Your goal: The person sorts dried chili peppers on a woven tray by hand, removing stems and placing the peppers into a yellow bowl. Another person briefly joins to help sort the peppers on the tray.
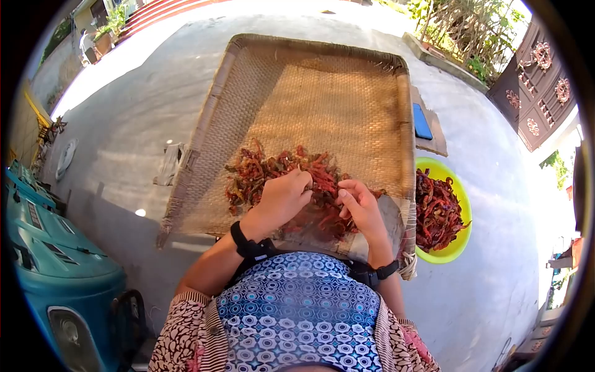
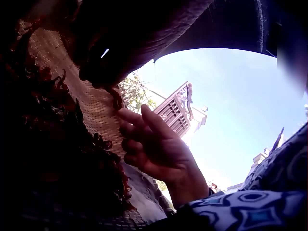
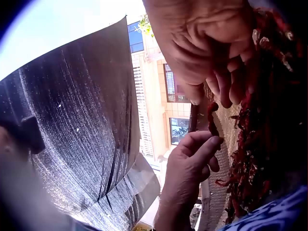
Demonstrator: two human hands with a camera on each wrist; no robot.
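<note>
My left hand (image 1: 285, 201) is over a heap of dried red chili peppers (image 1: 266, 170) on a woven bamboo tray (image 1: 328, 93). In the right wrist view its thumb and forefinger pinch one wrinkled dried chili pepper (image 3: 212, 118) that stands up from the grip. My right hand (image 1: 362, 208) is just right of the left one, fingers loosely bent. In the left wrist view its thumb and forefinger stand apart, with the forefinger tip close to the end of the held chili (image 2: 117, 99). The heap beneath is dark in both wrist views.
A yellow-green basin (image 1: 460, 239) of dried red chilies stands on the floor to the right of the tray. Beyond it a blue phone-like slab (image 1: 422, 121) lies on cardboard (image 1: 434, 144). A teal vehicle (image 1: 68, 266) stands at the left. Plants and a brown gate (image 1: 536, 84) are further off.
</note>
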